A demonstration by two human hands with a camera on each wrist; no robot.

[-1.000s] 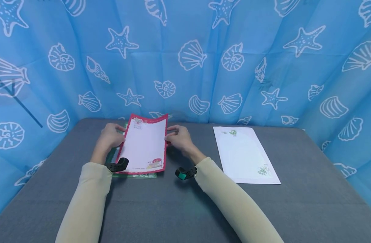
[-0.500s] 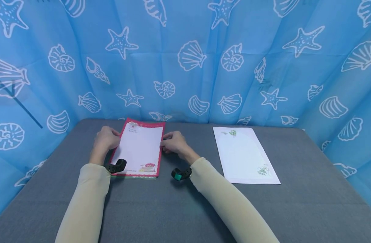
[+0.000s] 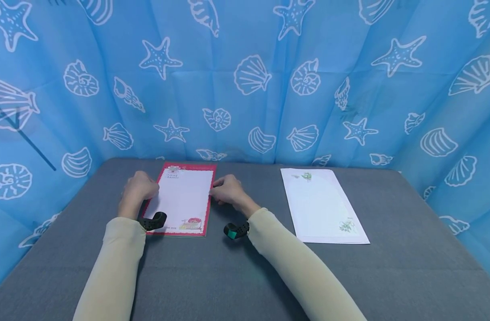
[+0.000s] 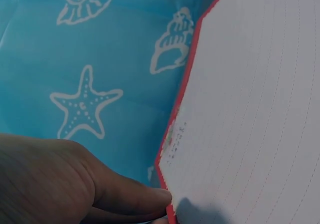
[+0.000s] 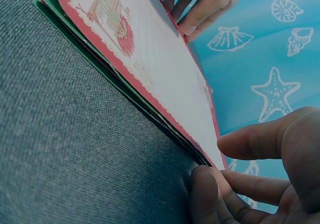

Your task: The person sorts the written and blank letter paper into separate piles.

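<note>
A red-bordered sheet of lined writing paper point(image 3: 184, 196), with a flower print at the top and a small picture at the bottom, lies at the left of the table. Under it, green-edged sheets point(image 5: 75, 40) show as a thin stack in the right wrist view. My left hand point(image 3: 139, 187) pinches the sheet's left edge, its thumb tip right at the red border in the left wrist view. On the opposite side, my right hand point(image 3: 230, 191) holds the right edge between thumb and curled fingers, the fingertips against the side of the stack.
To the right lies a small pile of white sheets point(image 3: 325, 207) with green leaf prints. Grey cloth covers the table point(image 3: 245, 276). A blue curtain point(image 3: 228, 89) with shells and starfish hangs behind the far edge and along both sides.
The red-bordered sheet, held raised and askew before, has come down and left onto the green-edged sheets, now nearly lined up with them. Both hands have lowered with it, the right one shifting left.
</note>
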